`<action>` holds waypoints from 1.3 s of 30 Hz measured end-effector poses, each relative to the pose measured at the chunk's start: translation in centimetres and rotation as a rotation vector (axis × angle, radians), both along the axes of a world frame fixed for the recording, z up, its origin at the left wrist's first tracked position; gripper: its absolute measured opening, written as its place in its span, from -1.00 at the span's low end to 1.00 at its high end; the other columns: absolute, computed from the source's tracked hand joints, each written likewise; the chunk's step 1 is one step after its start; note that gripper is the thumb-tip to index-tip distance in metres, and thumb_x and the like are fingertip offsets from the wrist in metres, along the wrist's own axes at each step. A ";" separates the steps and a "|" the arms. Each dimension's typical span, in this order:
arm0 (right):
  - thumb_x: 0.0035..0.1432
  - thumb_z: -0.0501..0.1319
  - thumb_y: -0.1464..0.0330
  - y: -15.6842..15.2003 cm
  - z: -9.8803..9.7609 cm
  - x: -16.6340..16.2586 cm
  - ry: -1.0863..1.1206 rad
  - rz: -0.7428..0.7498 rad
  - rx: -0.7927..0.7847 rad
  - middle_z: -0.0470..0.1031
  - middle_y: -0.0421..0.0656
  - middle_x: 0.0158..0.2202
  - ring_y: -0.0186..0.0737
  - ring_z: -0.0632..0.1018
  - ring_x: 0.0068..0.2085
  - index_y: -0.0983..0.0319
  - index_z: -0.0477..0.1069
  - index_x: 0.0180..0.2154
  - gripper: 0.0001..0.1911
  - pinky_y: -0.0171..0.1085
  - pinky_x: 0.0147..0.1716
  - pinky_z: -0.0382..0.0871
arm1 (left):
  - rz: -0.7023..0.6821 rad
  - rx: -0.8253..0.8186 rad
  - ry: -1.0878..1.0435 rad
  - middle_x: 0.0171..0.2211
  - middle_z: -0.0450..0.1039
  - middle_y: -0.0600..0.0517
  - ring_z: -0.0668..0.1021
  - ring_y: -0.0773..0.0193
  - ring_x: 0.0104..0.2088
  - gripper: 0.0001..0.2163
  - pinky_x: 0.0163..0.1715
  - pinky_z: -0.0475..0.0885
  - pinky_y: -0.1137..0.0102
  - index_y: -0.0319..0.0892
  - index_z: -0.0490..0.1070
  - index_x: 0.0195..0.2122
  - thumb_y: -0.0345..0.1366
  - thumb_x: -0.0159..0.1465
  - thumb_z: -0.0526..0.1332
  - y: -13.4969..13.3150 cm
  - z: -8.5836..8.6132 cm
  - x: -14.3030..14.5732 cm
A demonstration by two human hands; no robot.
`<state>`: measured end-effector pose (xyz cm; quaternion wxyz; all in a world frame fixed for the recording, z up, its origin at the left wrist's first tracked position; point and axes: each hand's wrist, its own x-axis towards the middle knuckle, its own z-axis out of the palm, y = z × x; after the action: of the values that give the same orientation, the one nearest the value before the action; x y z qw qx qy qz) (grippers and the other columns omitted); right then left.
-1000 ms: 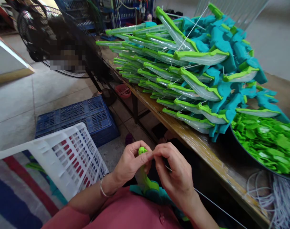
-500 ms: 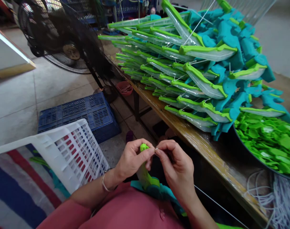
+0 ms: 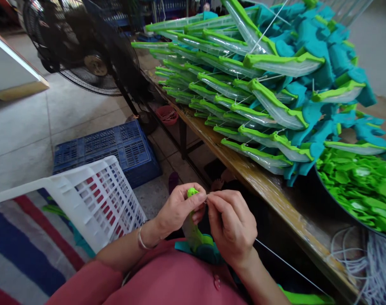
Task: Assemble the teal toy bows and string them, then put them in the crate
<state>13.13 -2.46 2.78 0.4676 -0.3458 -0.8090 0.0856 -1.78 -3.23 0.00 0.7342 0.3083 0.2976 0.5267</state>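
Note:
My left hand (image 3: 179, 209) grips the upper end of a lime-green plastic piece (image 3: 195, 231) that stands upright over my lap, with teal felt at its base. My right hand (image 3: 233, 226) is closed in a pinch right against the green tip, thumb and forefinger pressed on a thin white string (image 3: 291, 267) that trails off to the lower right. Both hands meet above my pink top, just in front of the wooden bench.
A big stack of green-and-teal finished pieces (image 3: 253, 80) covers the wooden bench (image 3: 244, 173). A dark basin of green felt cut-outs (image 3: 358, 186) and loose white cord (image 3: 364, 262) sit at right. A white crate (image 3: 94, 203), a blue crate (image 3: 107, 148) and a floor fan (image 3: 85, 46) stand at left.
The view has tilted slightly, so the hands sit a little higher. The right hand's pinch stays at the green tip, and the fingers have shifted only slightly.

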 end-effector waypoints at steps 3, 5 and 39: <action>0.23 0.25 0.65 0.2 -0.1 -0.1 -0.037 -0.036 0.067 0.51 -0.05 -0.27 -0.19 0.49 -0.25 0.30 0.41 -0.15 -0.79 -0.19 -0.26 0.48 | 0.002 -0.004 0.001 -0.62 0.26 0.19 0.31 0.49 -0.67 -0.74 -0.69 0.31 0.59 -0.22 0.38 -0.35 -0.15 0.33 0.35 0.1 -0.2 0.0; 0.23 0.25 0.65 0.2 0.0 -0.1 -0.005 -0.048 0.051 0.50 -0.07 -0.28 -0.21 0.49 -0.25 0.28 0.40 -0.16 -0.79 -0.20 -0.26 0.48 | 0.004 -0.010 0.001 -0.62 0.27 0.19 0.30 0.49 -0.67 -0.73 -0.69 0.31 0.59 -0.22 0.38 -0.35 -0.14 0.33 0.36 0.1 -0.3 0.0; 0.33 0.18 0.52 -0.9 3.1 5.2 -0.148 0.046 -0.308 0.42 -0.16 -0.36 -0.29 0.44 -0.32 0.26 0.41 -0.29 -0.89 -0.28 -0.36 0.31 | -0.038 0.093 0.088 -0.63 0.25 0.19 0.30 0.46 -0.67 -0.76 -0.67 0.27 0.55 -0.19 0.32 -0.37 -0.22 0.38 0.28 0.5 0.1 0.2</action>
<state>18.36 -3.37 5.91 0.3461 -0.3999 -0.8263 0.1936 -1.60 -2.76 0.08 0.7151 0.3707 0.2988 0.5118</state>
